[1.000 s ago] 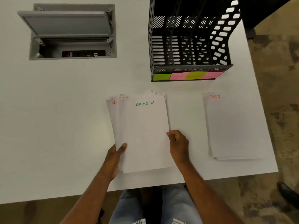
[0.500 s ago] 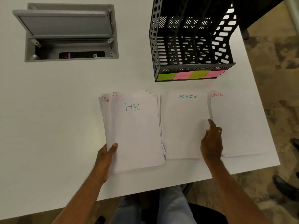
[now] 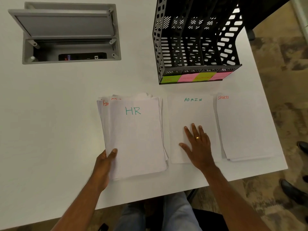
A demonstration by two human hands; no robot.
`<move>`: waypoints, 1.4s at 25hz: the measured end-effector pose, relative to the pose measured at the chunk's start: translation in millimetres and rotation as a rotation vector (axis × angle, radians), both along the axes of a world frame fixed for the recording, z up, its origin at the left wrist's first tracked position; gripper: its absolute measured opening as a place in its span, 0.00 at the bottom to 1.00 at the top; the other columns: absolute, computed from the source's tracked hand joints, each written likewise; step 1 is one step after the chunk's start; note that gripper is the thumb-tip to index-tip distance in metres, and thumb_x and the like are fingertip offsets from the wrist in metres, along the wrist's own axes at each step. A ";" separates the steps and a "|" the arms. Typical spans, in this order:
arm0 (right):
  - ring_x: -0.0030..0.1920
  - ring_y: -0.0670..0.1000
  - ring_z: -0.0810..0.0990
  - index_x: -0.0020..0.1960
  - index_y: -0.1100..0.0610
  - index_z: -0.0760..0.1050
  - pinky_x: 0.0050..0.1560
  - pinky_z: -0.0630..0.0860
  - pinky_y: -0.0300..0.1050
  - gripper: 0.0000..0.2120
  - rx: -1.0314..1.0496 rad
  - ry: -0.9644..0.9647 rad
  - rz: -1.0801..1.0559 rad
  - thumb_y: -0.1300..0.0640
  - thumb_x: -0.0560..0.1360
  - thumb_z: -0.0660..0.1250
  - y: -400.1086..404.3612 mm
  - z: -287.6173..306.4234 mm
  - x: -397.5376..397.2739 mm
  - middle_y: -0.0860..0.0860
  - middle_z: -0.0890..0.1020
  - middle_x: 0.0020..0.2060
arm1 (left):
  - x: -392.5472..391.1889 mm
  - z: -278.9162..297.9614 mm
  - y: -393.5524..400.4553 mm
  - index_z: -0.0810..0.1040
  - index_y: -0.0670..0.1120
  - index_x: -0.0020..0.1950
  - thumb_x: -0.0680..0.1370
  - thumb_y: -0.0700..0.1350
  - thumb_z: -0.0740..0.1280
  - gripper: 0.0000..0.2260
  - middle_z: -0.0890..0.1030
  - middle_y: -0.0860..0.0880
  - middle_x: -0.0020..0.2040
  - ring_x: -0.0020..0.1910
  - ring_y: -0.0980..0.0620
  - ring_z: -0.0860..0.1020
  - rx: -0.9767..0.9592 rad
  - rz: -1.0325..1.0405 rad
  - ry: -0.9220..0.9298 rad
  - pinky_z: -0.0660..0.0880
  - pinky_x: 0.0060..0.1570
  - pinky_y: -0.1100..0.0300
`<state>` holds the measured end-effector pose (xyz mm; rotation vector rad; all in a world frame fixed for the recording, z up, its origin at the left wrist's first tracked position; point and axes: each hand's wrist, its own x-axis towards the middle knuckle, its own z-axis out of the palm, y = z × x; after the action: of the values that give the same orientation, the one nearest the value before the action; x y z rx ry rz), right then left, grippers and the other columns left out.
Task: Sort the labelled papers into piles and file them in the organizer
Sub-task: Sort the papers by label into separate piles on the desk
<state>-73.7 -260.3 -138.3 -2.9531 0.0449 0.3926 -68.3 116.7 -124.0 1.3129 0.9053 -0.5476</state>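
Paper piles [image 3: 135,139] number three; organizer [image 3: 193,47] slots, four.

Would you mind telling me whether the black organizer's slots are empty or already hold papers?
Empty: the organizer shows only its perforated dividers, with no sheets standing in any slot.

My white table [image 3: 50,114] has a grey recessed cable box [image 3: 71,33] at far left, its lid propped open, with a black socket strip [image 3: 82,56] inside. Patterned brown carpet [image 3: 283,67] lies to the right. Black shoes [image 3: 291,190] stand at near right.
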 end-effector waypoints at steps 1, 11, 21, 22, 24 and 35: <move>0.80 0.55 0.42 0.81 0.45 0.48 0.78 0.52 0.60 0.34 0.008 0.005 0.015 0.34 0.80 0.53 -3.0 2.9 2.2 0.50 0.48 0.81 | 0.0 0.2 2.0 0.77 0.54 0.56 0.79 0.52 0.68 0.07 0.84 0.53 0.52 0.51 0.52 0.81 -0.003 0.003 0.006 0.76 0.44 0.61; 0.47 0.42 0.80 0.62 0.46 0.69 0.44 0.75 0.34 0.25 0.769 0.148 -0.620 0.38 0.71 0.72 148.2 52.2 32.9 0.41 0.78 0.48 | -6.4 5.9 25.7 0.77 0.52 0.57 0.79 0.51 0.68 0.09 0.85 0.51 0.50 0.50 0.50 0.81 -0.082 0.067 0.091 0.76 0.41 0.58; 0.45 0.49 0.79 0.50 0.60 0.77 0.46 0.74 0.40 0.13 0.627 0.030 -0.593 0.49 0.80 0.65 182.6 38.3 18.4 0.50 0.81 0.44 | -14.9 10.2 51.7 0.73 0.47 0.72 0.80 0.48 0.68 0.21 0.82 0.45 0.63 0.62 0.44 0.79 -0.125 0.057 0.004 0.72 0.68 0.44; 0.43 0.50 0.80 0.48 0.61 0.77 0.45 0.75 0.43 0.15 0.604 0.002 -0.564 0.49 0.81 0.63 179.0 38.4 16.8 0.52 0.82 0.42 | -15.5 10.3 53.2 0.73 0.46 0.72 0.80 0.47 0.68 0.21 0.82 0.45 0.63 0.62 0.43 0.79 -0.112 0.061 0.002 0.72 0.68 0.44; 0.45 0.54 0.82 0.50 0.62 0.78 0.48 0.78 0.46 0.14 0.540 -0.085 -0.556 0.52 0.83 0.60 169.1 40.8 15.7 0.55 0.83 0.43 | -17.0 11.4 57.5 0.73 0.45 0.72 0.80 0.47 0.67 0.20 0.81 0.44 0.62 0.61 0.42 0.79 -0.091 0.088 0.006 0.72 0.68 0.44; 0.58 0.59 0.81 0.79 0.49 0.59 0.58 0.78 0.47 0.30 0.425 -0.053 -0.323 0.60 0.80 0.64 160.3 43.6 -1.6 0.59 0.75 0.66 | -13.9 46.8 137.2 0.78 0.50 0.63 0.80 0.45 0.68 0.11 0.84 0.49 0.56 0.54 0.48 0.81 -0.046 0.388 -0.059 0.75 0.59 0.50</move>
<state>-75.3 -100.0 -94.8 -2.4779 0.3768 0.2408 -82.3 253.9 -77.1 1.0699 1.0595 -0.2251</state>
